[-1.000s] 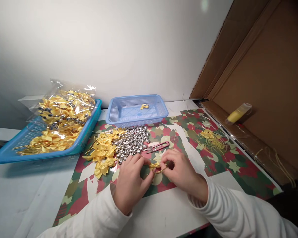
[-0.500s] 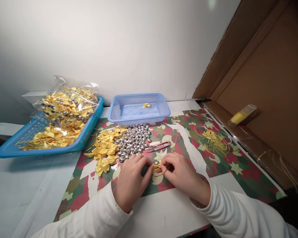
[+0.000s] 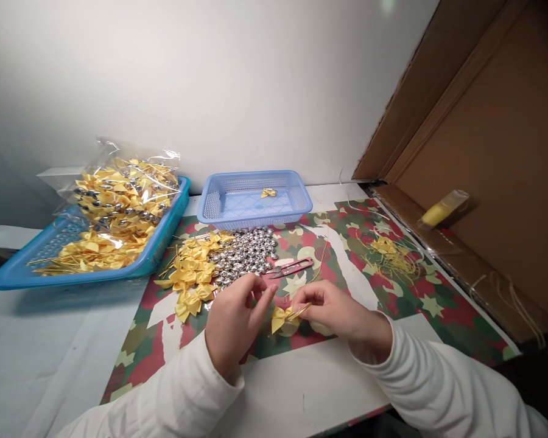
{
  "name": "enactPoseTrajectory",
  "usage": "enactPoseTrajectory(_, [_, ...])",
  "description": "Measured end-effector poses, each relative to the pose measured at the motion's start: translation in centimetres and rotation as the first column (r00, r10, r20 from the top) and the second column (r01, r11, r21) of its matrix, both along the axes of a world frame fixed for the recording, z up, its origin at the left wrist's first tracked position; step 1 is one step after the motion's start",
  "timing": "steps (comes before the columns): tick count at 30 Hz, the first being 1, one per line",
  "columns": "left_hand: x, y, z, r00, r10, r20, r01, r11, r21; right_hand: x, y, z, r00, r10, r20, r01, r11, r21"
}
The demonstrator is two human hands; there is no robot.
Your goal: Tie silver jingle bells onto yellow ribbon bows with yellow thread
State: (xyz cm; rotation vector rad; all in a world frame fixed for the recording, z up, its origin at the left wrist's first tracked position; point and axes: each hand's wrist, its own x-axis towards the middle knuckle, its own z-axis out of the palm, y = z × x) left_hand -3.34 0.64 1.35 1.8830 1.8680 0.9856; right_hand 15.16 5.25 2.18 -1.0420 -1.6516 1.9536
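My right hand pinches a yellow ribbon bow by its cord, between thumb and fingertips. The bow's loops point left, just over the patterned sheet. Beside it, my left hand is closed with thumb and index fingertip together, apart from the bow; whether something thin is between them is too small to tell. Just beyond my left hand lies a heap of small silver bells, with a pile of yellow bows on its left. Pink-handled thread snips rest right of the bells.
At the back stands a light-blue basket holding one yellow bow. To the left, a blue basket carries bows and a clear bag of bows with bells. Tangled yellow cord lies right. A yellow tube is by the cardboard.
My hands have parted slightly, the left moving off the cord. The bow, mostly hidden between my fingers before, now shows at my right fingertips.
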Motion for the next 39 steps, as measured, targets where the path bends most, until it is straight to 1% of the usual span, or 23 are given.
enactPoseTrajectory(1, [0.0,-0.1,0.3,0.998,0.012,0.055,-0.009,0.998,-0.068,0.1,0.2,0.2,1.000,-0.005,-0.016,0.004,0.999,-0.043])
enactPoseTrajectory(2, [0.0,-0.3,0.7,0.992,0.005,0.124,0.015,0.987,-0.161,0.1,0.3,0.2,1.000,-0.015,-0.026,0.013,0.997,-0.075])
enactPoseTrajectory(3, [0.0,-0.4,1.0,0.979,-0.012,0.206,0.068,0.962,-0.266,0.2,0.4,0.3,0.999,-0.025,-0.029,0.022,0.994,-0.103])
enactPoseTrajectory(5, [0.2,-0.6,1.5,0.925,-0.016,0.380,0.195,0.878,-0.437,0.3,0.6,0.1,0.998,-0.045,-0.037,0.038,0.986,-0.164])
enactPoseTrajectory(6, [0.3,-0.7,1.7,0.890,0.001,0.455,0.246,0.840,-0.484,0.3,0.6,0.0,0.998,-0.052,-0.046,0.042,0.980,-0.193])
enactPoseTrajectory(7, [0.4,-0.6,1.9,0.855,0.026,0.519,0.283,0.815,-0.506,0.3,0.6,-0.2,0.997,-0.055,-0.058,0.041,0.975,-0.219])
enactPoseTrajectory(8, [0.5,-0.6,1.9,0.819,0.048,0.572,0.310,0.803,-0.510,0.3,0.6,-0.3,0.996,-0.056,-0.071,0.037,0.970,-0.239])
enactPoseTrajectory(10, [0.6,-0.3,1.9,0.756,0.078,0.650,0.346,0.795,-0.498,0.3,0.6,-0.3,0.995,-0.060,-0.085,0.036,0.966,-0.256])
enactPoseTrajectory(12, [0.6,-0.1,1.7,0.722,0.099,0.685,0.360,0.792,-0.494,0.2,0.5,-0.1,0.996,-0.061,-0.071,0.043,0.971,-0.233])
enactPoseTrajectory(14, [0.5,0.0,1.4,0.703,0.124,0.700,0.356,0.791,-0.497,0.2,0.4,0.0,0.998,-0.052,-0.047,0.043,0.985,-0.169])
enactPoseTrajectory(16, [0.5,0.0,1.2,0.677,0.159,0.719,0.341,0.797,-0.498,0.1,0.3,0.0,0.998,-0.055,-0.028,0.053,0.996,-0.072])
enactPoseTrajectory(19, [0.7,-0.1,1.1,0.619,0.211,0.756,0.329,0.804,-0.495,-0.1,-0.1,-0.5,0.993,-0.120,-0.015,0.120,0.988,0.096])
enactPoseTrajectory(21, [0.9,-0.2,1.1,0.582,0.235,0.778,0.321,0.813,-0.486,-0.2,-0.5,-0.8,0.987,-0.159,-0.012,0.158,0.963,0.216])
enactPoseTrajectory(24, [1.1,-0.3,1.2,0.541,0.246,0.804,0.302,0.835,-0.459,-0.4,-1.0,-0.7,0.982,-0.189,-0.006,0.177,0.909,0.378])
enactPoseTrajectory(28, [0.9,-0.6,1.2,0.511,0.236,0.826,0.301,0.851,-0.430,-0.5,-1.4,-0.3,0.974,-0.227,-0.008,0.198,0.831,0.520])
enactPoseTrajectory(31, [0.9,-0.8,0.9,0.503,0.209,0.839,0.300,0.868,-0.396,-0.5,-1.6,-0.3,0.971,-0.238,-0.021,0.207,0.791,0.576])
enactPoseTrajectory(34, [1.1,-0.8,0.8,0.493,0.181,0.851,0.278,0.894,-0.352,-0.7,-1.8,-0.4,0.966,-0.258,-0.028,0.221,0.759,0.613])
enactPoseTrajectory(36, [1.3,-0.8,0.7,0.491,0.172,0.854,0.274,0.900,-0.339,-0.8,-1.9,-0.5,0.961,-0.275,-0.035,0.235,0.740,0.630])
enactPoseTrajectory(39, [1.5,-0.9,0.5,0.516,0.154,0.843,0.264,0.907,-0.327,-1.0,-2.0,-0.6,0.959,-0.281,-0.044,0.242,0.723,0.648])
